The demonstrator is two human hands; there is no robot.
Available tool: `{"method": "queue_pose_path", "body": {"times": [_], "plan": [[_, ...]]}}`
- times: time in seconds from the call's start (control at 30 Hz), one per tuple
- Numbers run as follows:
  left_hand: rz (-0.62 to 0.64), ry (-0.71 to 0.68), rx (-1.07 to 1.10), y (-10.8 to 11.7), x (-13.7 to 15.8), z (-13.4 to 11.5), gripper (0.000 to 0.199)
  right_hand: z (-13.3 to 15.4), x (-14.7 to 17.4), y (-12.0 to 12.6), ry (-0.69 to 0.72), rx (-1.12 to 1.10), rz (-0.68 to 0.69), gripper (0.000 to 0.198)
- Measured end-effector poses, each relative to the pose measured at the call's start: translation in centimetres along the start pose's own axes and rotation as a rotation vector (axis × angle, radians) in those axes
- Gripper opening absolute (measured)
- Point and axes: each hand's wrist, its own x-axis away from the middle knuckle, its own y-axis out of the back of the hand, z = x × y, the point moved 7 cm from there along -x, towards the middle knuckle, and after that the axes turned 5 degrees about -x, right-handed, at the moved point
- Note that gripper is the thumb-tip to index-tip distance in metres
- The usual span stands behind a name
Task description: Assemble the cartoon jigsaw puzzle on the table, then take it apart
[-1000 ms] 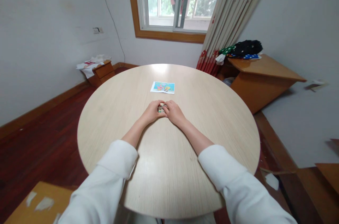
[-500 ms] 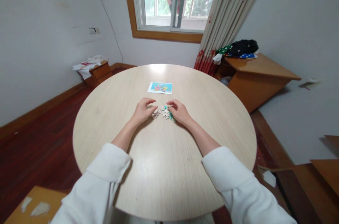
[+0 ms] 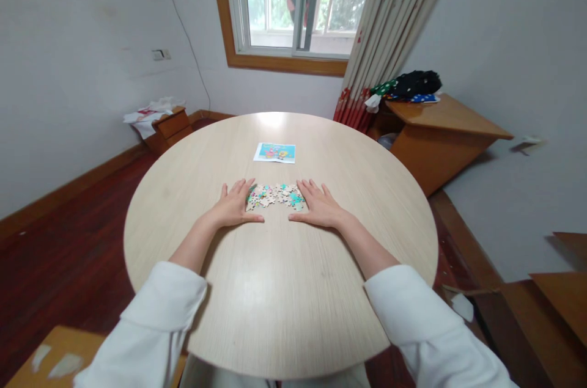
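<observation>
A pile of small jigsaw puzzle pieces (image 3: 274,195) lies spread on the round table (image 3: 266,302), some pale side up, others green or coloured. At the pile's left edge rests my left hand (image 3: 233,203), fingers spread and thumb stretched out along the near side. My right hand (image 3: 320,204) flanks the right edge in the same way, open, its thumb pointing inward. Neither hand grips a piece. Beyond the pile lies a picture sheet (image 3: 275,153) with cartoon figures on a blue ground.
A wooden desk (image 3: 452,125) with a heap of cloths (image 3: 415,85) stands at the back right, by a curtain (image 3: 389,27). Low drawers (image 3: 172,125) with papers on top are at the back left. A cardboard box (image 3: 59,354) sits at the lower left.
Both hands have moved apart and slightly nearer to me, and their fingers have opened out flat. The puzzle pieces now show in full between them, spread wider.
</observation>
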Motion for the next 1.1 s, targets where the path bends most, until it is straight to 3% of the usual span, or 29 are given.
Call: {"method": "queue_pose_path", "body": {"times": [0.23, 0.37, 0.53, 0.7, 0.77, 0.93, 1.1], "plan": [[-0.083, -0.047, 0.011, -0.8, -3.0, -3.1, 0.088, 3.4, -2.4, -0.9, 0.081, 0.008, -0.104, 0.078], [-0.192, -0.084, 0.130, -0.9, -4.5, -3.8, 0.082, 3.3, -3.8, -1.0, 0.036, -0.060, -0.227, 0.054], [-0.358, -0.088, 0.362, -0.4, -5.4, -3.9, 0.059, 2.8, -5.0, -0.7, 0.044, -0.240, -0.389, 0.045], [-0.440, 0.023, 0.687, -0.3, -6.2, -4.0, 0.021, 2.2, -6.1, -0.4, -0.021, -0.582, -0.531, 0.037], [-0.536, 0.096, 0.779, 0.0, -6.4, -4.2, 0.009, 2.3, -6.7, -0.4, -0.054, -0.742, -0.598, 0.033], [-0.756, 0.457, 0.984, -0.2, -6.4, -3.6, 0.011, 2.6, -8.3, -1.1, -0.151, -1.163, -0.669, 0.027], [-0.809, 0.468, 1.262, -0.5, -7.0, -3.6, 0.013, 1.7, -9.0, -1.1, -0.170, -1.575, -0.704, 0.026]]}}
